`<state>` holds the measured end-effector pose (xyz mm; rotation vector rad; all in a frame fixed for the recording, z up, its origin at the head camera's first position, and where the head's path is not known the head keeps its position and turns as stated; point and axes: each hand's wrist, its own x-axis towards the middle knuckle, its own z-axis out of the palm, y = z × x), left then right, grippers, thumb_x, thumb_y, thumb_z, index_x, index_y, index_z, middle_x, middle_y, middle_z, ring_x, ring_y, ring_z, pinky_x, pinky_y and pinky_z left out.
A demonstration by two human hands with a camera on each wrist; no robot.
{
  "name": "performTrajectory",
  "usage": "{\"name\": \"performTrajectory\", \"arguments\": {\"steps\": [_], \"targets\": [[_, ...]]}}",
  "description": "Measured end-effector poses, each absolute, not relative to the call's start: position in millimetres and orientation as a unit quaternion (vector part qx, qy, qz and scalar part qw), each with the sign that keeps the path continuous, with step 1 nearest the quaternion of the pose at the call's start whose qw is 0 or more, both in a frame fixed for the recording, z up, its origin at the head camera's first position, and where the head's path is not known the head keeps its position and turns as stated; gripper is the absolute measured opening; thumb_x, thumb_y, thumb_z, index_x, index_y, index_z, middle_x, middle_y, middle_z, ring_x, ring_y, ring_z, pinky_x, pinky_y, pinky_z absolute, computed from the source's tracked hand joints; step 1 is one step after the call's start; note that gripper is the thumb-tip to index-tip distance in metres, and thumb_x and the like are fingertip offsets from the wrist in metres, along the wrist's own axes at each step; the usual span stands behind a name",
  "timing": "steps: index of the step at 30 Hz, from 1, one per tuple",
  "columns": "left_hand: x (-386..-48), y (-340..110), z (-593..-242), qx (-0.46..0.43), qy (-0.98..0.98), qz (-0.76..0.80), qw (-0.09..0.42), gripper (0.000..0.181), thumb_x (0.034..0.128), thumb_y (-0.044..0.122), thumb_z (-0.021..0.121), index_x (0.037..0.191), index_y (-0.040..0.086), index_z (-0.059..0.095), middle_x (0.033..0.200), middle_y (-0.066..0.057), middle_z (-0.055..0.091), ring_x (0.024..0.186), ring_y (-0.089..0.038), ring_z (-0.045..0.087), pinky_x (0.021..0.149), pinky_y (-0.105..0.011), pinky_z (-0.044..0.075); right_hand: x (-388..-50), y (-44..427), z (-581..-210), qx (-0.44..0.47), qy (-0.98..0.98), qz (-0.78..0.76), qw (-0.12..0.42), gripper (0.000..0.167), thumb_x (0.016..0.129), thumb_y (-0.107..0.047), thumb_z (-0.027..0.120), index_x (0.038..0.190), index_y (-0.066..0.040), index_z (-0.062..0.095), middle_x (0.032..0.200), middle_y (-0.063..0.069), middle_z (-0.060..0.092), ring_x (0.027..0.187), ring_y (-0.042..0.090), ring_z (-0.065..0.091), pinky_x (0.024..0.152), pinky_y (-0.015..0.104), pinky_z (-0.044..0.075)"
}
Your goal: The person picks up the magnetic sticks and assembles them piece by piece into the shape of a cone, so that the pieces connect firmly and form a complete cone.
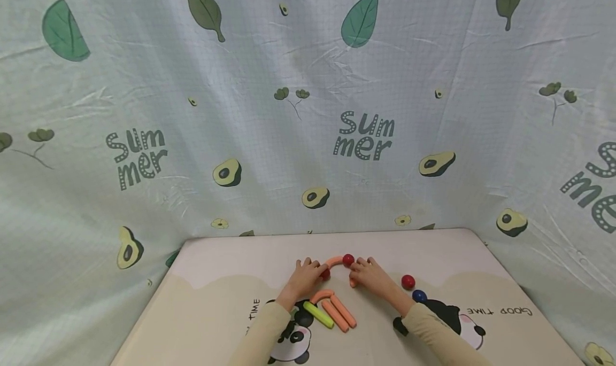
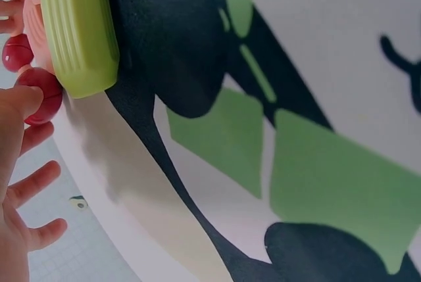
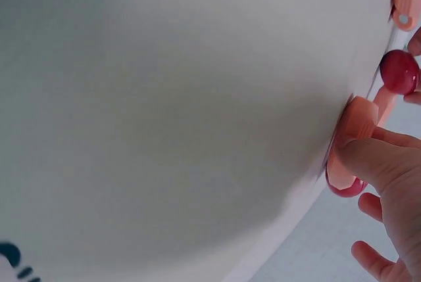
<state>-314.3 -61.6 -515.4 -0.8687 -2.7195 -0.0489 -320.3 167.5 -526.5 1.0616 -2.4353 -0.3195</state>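
Note:
In the head view the left hand [image 1: 305,278] pinches a red ball [image 1: 325,274] at the left end of a curved orange piece [image 1: 333,261]; in the left wrist view its thumb lies on that ball [image 2: 45,96]. Another red ball [image 1: 348,259] sits at the curve's right end. The right hand [image 1: 372,277] holds a short orange piece [image 1: 353,282] just below that ball; in the right wrist view thumb and finger grip the piece [image 3: 357,124]. Nearer the person lie a second curved orange piece [image 1: 321,295], two straight orange sticks [image 1: 343,311] and a green stick [image 1: 318,314].
A red ball [image 1: 408,282] and a blue ball [image 1: 419,296] lie right of the right hand, near its forearm. The table [image 1: 216,302] carries printed pandas and lettering. A patterned curtain [image 1: 269,141] hangs behind the table's far edge.

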Motion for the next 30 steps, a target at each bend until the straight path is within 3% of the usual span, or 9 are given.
{"name": "performTrajectory", "arguments": {"steps": [10,18,30], "targets": [[-314,-63,-515,-0.309,-0.94,-0.022,0.145,0.027,0.0842,0.023,0.06,0.111,0.022,0.057,0.091,-0.002,0.062,0.082,-0.019,0.049,0.076,-0.044,0.041,-322,169,-528,0.371,-0.894,-0.12,0.221,0.015,0.081,-0.017,0.06,0.095,-0.021,0.061,0.104,-0.006,0.058,0.091,0.014,0.048,0.072,0.035,0.043],[-314,-64,-514,-0.311,-0.94,-0.023,0.139,0.028,0.0849,0.022,0.058,0.113,0.021,0.057,0.096,-0.002,0.062,0.086,-0.02,0.051,0.079,-0.046,0.043,-320,169,-526,0.377,-0.896,-0.072,0.222,0.025,0.077,-0.021,0.066,0.102,-0.019,0.063,0.11,-0.003,0.062,0.094,0.016,0.051,0.073,0.036,0.043],[-317,-70,-514,-0.315,-0.938,-0.014,0.144,0.029,0.0847,0.021,0.059,0.113,0.023,0.057,0.09,-0.001,0.063,0.081,-0.019,0.049,0.08,-0.048,0.042,-303,156,-517,0.413,-0.881,-0.041,0.226,0.017,0.078,-0.021,0.067,0.094,-0.02,0.064,0.091,-0.006,0.059,0.089,0.012,0.051,0.072,0.031,0.041]]}}
